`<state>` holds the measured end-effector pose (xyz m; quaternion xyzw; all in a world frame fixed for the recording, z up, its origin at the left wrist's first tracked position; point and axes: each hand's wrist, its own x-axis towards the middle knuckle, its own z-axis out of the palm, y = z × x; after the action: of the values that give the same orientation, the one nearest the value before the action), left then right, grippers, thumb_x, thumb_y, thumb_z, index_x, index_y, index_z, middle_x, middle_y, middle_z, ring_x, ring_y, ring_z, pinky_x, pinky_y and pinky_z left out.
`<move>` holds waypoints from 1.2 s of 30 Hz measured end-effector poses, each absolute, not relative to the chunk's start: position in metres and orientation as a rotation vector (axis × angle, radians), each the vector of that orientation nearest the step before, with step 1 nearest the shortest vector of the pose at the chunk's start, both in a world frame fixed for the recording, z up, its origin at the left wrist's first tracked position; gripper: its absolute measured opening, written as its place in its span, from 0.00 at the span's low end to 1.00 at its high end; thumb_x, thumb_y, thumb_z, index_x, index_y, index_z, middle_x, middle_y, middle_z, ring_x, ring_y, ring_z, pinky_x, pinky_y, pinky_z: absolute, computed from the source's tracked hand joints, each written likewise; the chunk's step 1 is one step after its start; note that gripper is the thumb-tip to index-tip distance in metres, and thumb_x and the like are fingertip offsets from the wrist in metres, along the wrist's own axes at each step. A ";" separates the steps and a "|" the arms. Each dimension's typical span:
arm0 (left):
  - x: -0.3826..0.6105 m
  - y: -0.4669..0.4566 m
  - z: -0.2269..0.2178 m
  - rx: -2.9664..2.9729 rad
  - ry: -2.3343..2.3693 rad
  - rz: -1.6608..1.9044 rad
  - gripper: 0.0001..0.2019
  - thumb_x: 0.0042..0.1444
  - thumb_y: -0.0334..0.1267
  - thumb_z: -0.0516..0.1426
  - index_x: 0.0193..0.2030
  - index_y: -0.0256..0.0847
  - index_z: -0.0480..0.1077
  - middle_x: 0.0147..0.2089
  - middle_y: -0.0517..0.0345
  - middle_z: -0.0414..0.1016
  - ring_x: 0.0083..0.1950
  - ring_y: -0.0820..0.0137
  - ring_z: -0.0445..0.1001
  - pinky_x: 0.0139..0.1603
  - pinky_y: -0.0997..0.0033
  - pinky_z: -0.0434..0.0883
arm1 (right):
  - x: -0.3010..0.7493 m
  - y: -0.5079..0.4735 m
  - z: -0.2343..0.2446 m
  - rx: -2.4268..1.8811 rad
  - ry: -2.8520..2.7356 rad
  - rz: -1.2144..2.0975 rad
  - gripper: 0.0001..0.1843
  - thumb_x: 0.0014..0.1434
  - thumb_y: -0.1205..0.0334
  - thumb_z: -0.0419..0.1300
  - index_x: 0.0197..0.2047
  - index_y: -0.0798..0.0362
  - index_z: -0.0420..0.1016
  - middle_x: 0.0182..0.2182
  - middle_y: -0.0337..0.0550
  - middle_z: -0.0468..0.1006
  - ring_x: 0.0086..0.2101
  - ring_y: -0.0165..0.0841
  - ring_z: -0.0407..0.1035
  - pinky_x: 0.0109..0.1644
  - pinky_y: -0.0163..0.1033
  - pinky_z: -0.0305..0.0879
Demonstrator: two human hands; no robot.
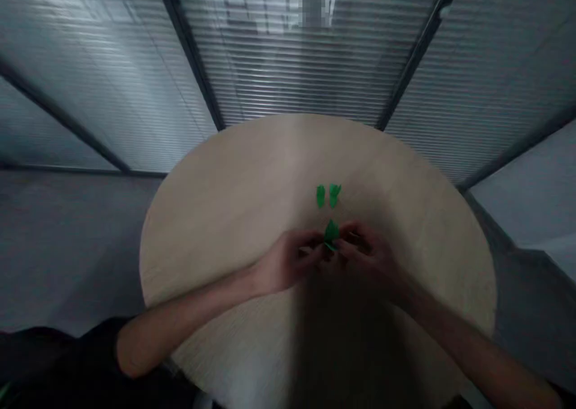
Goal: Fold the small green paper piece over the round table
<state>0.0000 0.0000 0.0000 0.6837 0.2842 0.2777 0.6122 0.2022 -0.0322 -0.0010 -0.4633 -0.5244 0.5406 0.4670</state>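
Both of my hands meet over the middle of a round pale wooden table (pixel 216 217). My left hand (pixel 290 259) and my right hand (pixel 369 253) pinch a small folded green paper piece (pixel 332 234) between their fingertips, just above the tabletop. A little beyond it, two more small green folded paper pieces (pixel 327 195) lie side by side on the table, apart from my hands. The frame is dim and slightly blurred, so the fold's shape is unclear.
Glass walls with horizontal blinds (pixel 292 61) and dark frames stand behind the table. Grey floor (pixel 67 247) lies to the left and right of the table. My dark clothing (pixel 67 367) fills the lower left corner.
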 end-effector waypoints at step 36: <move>0.001 -0.002 0.002 1.515 0.853 0.804 0.12 0.68 0.44 0.58 0.47 0.35 0.72 0.35 0.58 0.74 0.28 0.76 0.73 0.28 0.77 0.74 | 0.202 -0.032 -0.006 -1.242 -1.321 1.314 0.15 0.58 0.48 0.70 0.38 0.52 0.80 0.29 0.40 0.80 0.24 0.27 0.69 0.24 0.30 0.68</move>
<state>0.0007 -0.0015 0.0023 0.6469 0.3641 0.3432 0.5754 0.2024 -0.0324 -0.0065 -0.4992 -0.5309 0.5282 0.4358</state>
